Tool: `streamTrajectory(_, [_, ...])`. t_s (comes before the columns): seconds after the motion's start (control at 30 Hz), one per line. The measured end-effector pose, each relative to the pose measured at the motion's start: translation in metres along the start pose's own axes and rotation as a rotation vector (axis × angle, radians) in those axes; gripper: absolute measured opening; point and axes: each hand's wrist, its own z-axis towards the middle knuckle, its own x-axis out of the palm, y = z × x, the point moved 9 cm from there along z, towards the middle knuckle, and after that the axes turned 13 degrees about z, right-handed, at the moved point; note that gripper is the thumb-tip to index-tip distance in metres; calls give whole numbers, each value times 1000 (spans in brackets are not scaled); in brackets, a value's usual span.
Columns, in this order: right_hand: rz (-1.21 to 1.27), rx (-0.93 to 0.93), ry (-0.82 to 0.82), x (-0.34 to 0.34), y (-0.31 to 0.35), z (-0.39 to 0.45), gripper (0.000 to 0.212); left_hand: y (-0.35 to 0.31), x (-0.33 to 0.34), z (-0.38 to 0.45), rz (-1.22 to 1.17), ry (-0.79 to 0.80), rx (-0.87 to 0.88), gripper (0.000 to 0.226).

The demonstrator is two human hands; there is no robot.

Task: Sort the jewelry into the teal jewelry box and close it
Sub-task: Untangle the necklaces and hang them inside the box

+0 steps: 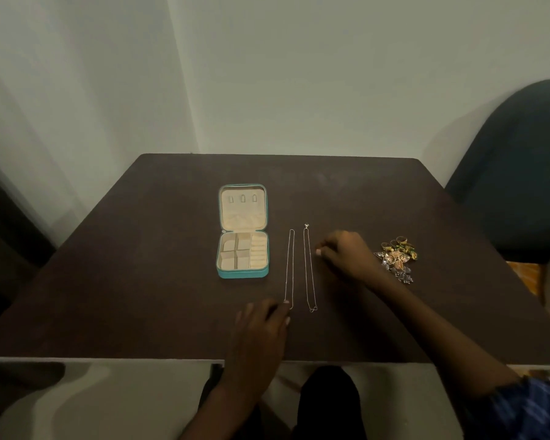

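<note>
Teal jewelry box point(242, 272) lies open on the dark table point(140, 281), left of two thin chains. Left hand point(261, 325) touches the near end of the left chain point(289, 268) with bent fingers. Right hand point(343, 252) has curled fingers beside the right chain point(309, 268); I cannot tell if it holds anything. More jewelry, a small pile point(397, 257), sits far right.

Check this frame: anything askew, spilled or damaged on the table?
Nothing stands out. The teal jewelry box lies open, two chains lie straight beside it, and the remaining jewelry sits in one heap.
</note>
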Motion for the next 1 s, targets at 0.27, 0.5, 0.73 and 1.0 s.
streamTrajectory(0.27, [-66,-106,82,21,17,-41,20,-1,2,-1,29,41,-9,36])
streamTrajectory(0.5, [-99,-179,78,30,22,-56,15,1,-3,-2,9,4,-10,34])
streamTrajectory(0.73, [-126,-303,115,53,49,-60,16,4,-4,12,41,-19,12,32])
streamTrajectory(1.0, [-165,-363,134,61,60,-60,17,5,7,18,60,13,52,20])
